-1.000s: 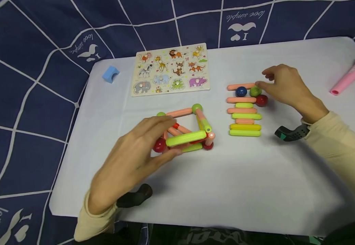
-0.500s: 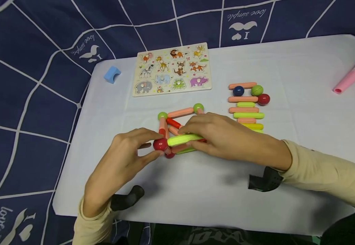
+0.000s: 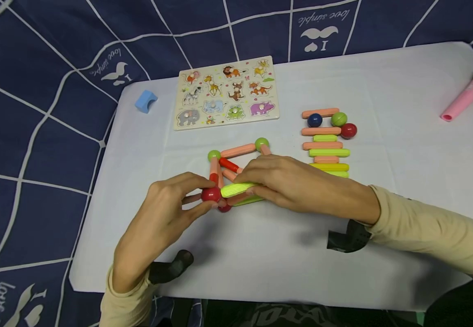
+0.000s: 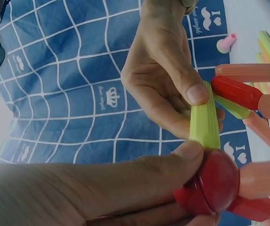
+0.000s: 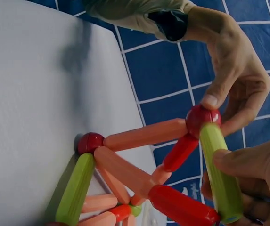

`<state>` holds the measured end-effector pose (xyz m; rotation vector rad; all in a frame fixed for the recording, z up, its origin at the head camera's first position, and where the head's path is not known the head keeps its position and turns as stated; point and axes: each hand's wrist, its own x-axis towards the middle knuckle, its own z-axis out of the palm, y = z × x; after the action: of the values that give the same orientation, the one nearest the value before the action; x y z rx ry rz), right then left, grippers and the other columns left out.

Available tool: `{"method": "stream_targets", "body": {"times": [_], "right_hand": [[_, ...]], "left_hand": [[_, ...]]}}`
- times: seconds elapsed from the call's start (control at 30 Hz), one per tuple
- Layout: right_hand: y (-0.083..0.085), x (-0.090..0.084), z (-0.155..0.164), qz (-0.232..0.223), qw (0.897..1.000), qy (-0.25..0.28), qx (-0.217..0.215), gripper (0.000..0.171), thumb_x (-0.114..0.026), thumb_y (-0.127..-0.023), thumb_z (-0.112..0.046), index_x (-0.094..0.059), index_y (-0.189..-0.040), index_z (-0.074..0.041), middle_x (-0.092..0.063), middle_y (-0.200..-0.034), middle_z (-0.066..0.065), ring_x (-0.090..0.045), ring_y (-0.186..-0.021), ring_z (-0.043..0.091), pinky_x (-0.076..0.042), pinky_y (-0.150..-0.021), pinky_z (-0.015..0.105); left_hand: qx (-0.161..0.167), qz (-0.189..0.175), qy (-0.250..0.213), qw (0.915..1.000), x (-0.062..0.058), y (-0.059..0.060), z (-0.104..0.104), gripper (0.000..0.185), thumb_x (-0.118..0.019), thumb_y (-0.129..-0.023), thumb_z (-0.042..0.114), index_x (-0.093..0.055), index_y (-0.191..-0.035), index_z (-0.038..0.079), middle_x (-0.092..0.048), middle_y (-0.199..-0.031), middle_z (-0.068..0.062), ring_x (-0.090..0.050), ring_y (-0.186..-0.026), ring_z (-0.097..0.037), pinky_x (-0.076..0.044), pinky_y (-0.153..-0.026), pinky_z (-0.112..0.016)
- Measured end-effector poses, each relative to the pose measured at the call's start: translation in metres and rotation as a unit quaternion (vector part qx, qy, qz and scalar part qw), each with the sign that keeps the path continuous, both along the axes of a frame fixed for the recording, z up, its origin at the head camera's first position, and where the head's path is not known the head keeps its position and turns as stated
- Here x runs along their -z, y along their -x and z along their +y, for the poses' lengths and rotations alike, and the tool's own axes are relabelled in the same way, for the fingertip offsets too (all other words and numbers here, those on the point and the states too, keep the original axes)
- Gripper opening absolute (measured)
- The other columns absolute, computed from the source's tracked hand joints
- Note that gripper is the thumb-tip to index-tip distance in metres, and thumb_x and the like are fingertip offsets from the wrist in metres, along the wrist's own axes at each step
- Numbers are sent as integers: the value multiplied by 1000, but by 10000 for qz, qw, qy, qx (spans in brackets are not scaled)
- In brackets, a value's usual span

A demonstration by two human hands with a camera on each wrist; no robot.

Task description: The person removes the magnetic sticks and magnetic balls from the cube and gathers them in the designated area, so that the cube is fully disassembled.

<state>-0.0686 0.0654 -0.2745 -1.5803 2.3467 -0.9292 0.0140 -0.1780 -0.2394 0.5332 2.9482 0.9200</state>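
Observation:
My left hand [image 3: 163, 213] pinches a glossy red ball [image 3: 210, 194] at the near-left corner of a frame built from toy rods and balls. A ribbed yellow-green rod [image 4: 205, 117] is gripped between the thumb and fingers of my right hand [image 3: 298, 184]. One end of that rod touches the red ball in both wrist views. Salmon and red rods join the same ball, including a salmon rod [image 5: 146, 134] leading to another red ball [image 5: 91, 143]. Two green balls [image 3: 262, 144] top the frame's far corners. My right hand hides the frame's right side in the head view.
Right of the frame lies a column of loose rods [image 3: 322, 145] with blue, green and red balls [image 3: 348, 131]. An animal peg puzzle [image 3: 226, 93] lies at the back, a blue arch block [image 3: 145, 101] at back left, and a pink toy microphone [image 3: 467, 97] at far right.
My right hand has moved left from the loose balls to the yellow-green rod and grips it. My left hand has shifted from around the rod's left end to the red ball.

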Motion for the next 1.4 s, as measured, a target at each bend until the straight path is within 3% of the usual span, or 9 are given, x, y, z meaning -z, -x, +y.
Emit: {"method": "stream_targets", "body": {"times": [0.17,0.4,0.57,0.73,0.87,0.97,1.03,1.17,1.4], "right_hand": [[3,-4,8,-112,9994,276,172,30,-68,-95,-19,-68,-124,-13,-67,-119,-5,-59,-113,13,-45,-103,38],[23,-11,58,457,9840,703,1571,35,-79,-82,-6,-73,-116,-13,-72,-108,0,-63,-101,17,-51,-82,34],[45,9,116,860,9630,-85,2551,38,-82,-78,-3,-75,-114,-14,-72,-103,5,-58,-82,16,-39,-66,26],[59,37,167,324,9438,-1018,3126,34,-79,-82,-5,-74,-115,-13,-72,-106,10,-53,-84,21,-34,-61,24],[69,55,187,-42,9323,-1408,3331,31,-76,-85,-5,-73,-115,-10,-71,-108,14,-57,-90,26,-40,-65,24],[74,65,192,-302,9294,-1504,3357,30,-73,-87,-3,-71,-117,-7,-69,-111,18,-60,-101,32,-48,-79,36],[76,71,193,-467,9288,-1526,3345,30,-71,-89,-2,-70,-118,-6,-68,-113,19,-59,-104,34,-49,-85,49],[76,80,190,-598,9293,-1469,3335,29,-70,-89,-2,-68,-119,-4,-67,-115,22,-57,-108,37,-46,-90,58],[68,65,184,-216,9259,-1251,3558,33,-69,-91,-7,-66,-123,-3,-63,-119,25,-55,-108,41,-46,-87,56]], "left_hand": [[-79,8,-18,10000,2,-1,-1,26,-84,-75,3,-75,-99,10,-70,-96,4,-67,-89,-10,-60,-73,-35],[-108,3,-24,9999,2,-1,-1,27,-85,-75,3,-75,-100,10,-70,-96,4,-66,-87,-8,-60,-73,-35],[-153,-3,54,9999,0,-1,-2,29,-85,-75,2,-75,-101,9,-70,-96,4,-65,-85,-8,-59,-69,-34],[-135,-58,15,9999,-2,0,-4,30,-85,-75,1,-75,-101,9,-70,-96,4,-65,-86,-8,-59,-71,-35],[-158,-99,8,9998,-2,-1,-5,29,-84,-75,2,-75,-101,10,-70,-96,5,-65,-87,-8,-59,-71,-35],[-189,-93,51,9998,-1,-2,-5,29,-84,-76,2,-75,-102,10,-70,-96,5,-64,-84,-7,-58,-67,-32],[-195,-75,77,9998,-1,-2,-5,30,-84,-75,2,-74,-103,10,-70,-96,5,-63,-83,-7,-57,-65,-29],[-190,-53,57,9998,0,-2,-4,31,-84,-75,1,-74,-103,10,-70,-97,5,-63,-83,-7,-56,-64,-28],[-142,-100,29,9998,0,0,-4,29,-84,-75,2,-75,-102,9,-70,-97,4,-65,-87,-8,-59,-71,-34]]}}
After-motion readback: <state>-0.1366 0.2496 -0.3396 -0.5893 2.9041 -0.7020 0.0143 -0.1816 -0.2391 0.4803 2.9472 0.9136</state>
